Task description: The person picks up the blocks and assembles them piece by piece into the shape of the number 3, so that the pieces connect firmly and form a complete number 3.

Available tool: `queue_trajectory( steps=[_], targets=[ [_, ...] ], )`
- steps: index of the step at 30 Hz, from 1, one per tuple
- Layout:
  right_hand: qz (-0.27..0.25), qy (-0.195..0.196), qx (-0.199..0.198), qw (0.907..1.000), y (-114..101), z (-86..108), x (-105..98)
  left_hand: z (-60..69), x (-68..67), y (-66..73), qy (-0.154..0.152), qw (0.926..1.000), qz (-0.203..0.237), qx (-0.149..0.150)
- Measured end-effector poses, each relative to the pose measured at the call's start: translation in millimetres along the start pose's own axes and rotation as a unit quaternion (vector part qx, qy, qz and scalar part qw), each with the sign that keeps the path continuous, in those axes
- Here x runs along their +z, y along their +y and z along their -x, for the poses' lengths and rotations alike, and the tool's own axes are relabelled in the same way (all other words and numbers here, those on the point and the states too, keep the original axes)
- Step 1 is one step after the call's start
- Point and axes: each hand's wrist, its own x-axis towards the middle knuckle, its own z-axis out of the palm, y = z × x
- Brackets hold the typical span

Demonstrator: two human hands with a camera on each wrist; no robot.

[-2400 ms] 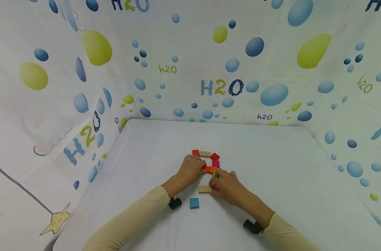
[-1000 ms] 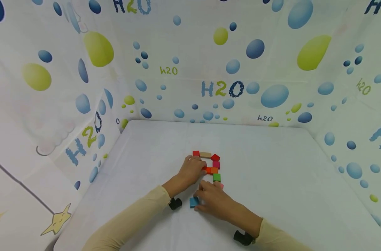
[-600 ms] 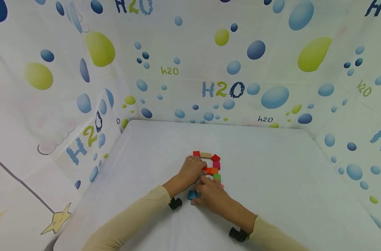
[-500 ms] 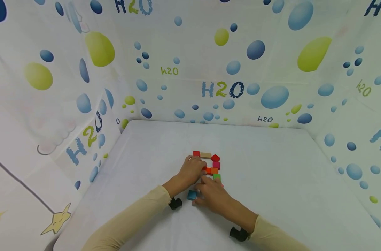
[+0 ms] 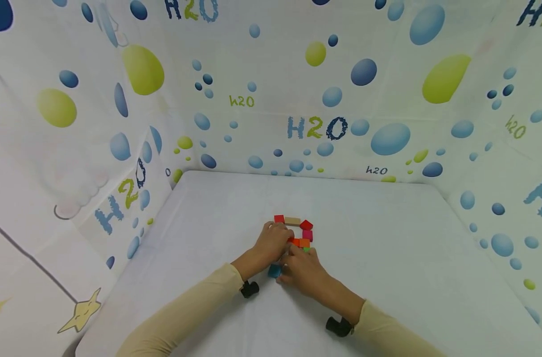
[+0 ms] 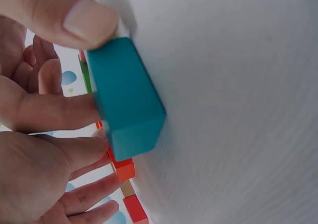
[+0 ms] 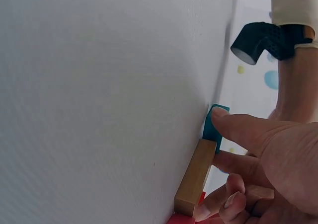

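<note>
My right hand [image 5: 303,270] pinches a blue block [image 5: 274,271] between thumb and finger. In the right wrist view, the same blue block [image 7: 212,127] stands at the end of a plain wooden block [image 7: 195,177], touching or nearly so. My left hand [image 5: 273,243] rests beside the orange blocks [image 5: 304,243]. In the left wrist view, its fingers [image 6: 92,196] look fairly straight and reach toward an orange block [image 6: 124,169]; what they touch is partly hidden. A green block [image 5: 306,249] shows only in part behind my right hand.
A red block [image 5: 279,218], a wooden block [image 5: 292,221], a red pentagonal block [image 5: 306,225] and a crimson block [image 5: 307,235] form the far part of the outline. White cloth [image 5: 387,258] covers the table. Black cameras [image 5: 339,327] stick out below both wrists.
My right hand left the green and pink blocks, took hold of the blue block and shifted it away from me, turning it beside the near wooden block. My left hand stayed put.
</note>
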Motion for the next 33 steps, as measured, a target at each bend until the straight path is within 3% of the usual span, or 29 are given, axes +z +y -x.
queue_trajectory(
  steps=[16,33],
  targets=[
    [-0.027,0.016,0.005,0.9995,4.0,-1.5,3.3,1.6,1.3,0.6,0.000,0.9997,-0.025,0.004],
    [-0.032,0.014,0.010,0.9994,2.5,0.4,0.5,0.0,4.0,-1.7,0.005,1.0000,-0.006,0.003]
  ],
)
